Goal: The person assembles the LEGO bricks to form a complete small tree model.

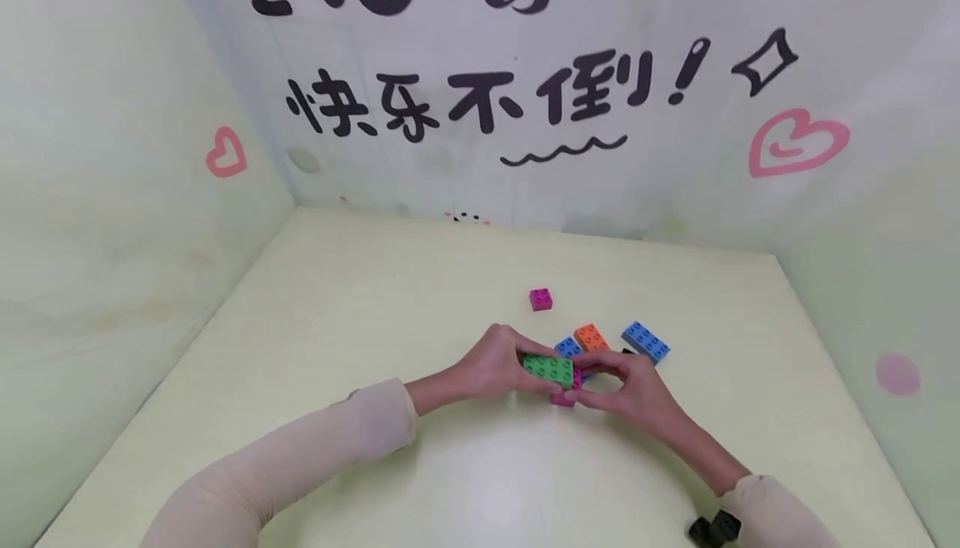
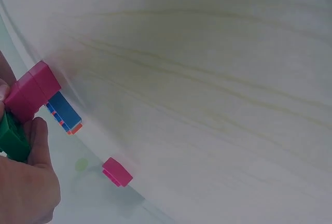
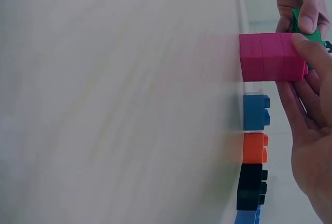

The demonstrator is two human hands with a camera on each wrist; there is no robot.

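My left hand [image 1: 489,364] grips a green building brick [image 1: 549,370], its studs facing up in the head view. Right beside it stands a stack of magenta bricks [image 3: 271,58], several units high, its base at the table surface in the right wrist view. The thumb of my right hand [image 1: 632,387] lies on the stack's upper end, with the other fingers behind it, so the stack is pinched there. In the left wrist view the green brick [image 2: 13,140] sits close against the top of the magenta stack [image 2: 34,90]. The fingers partly hide where they meet.
Behind the hands lie a blue brick [image 1: 567,348], an orange brick [image 1: 591,337] and a longer blue brick [image 1: 646,342]. A black brick [image 3: 250,186] stands between them. One small magenta brick [image 1: 541,299] lies farther back. Black pieces [image 1: 715,529] rest near the right sleeve.
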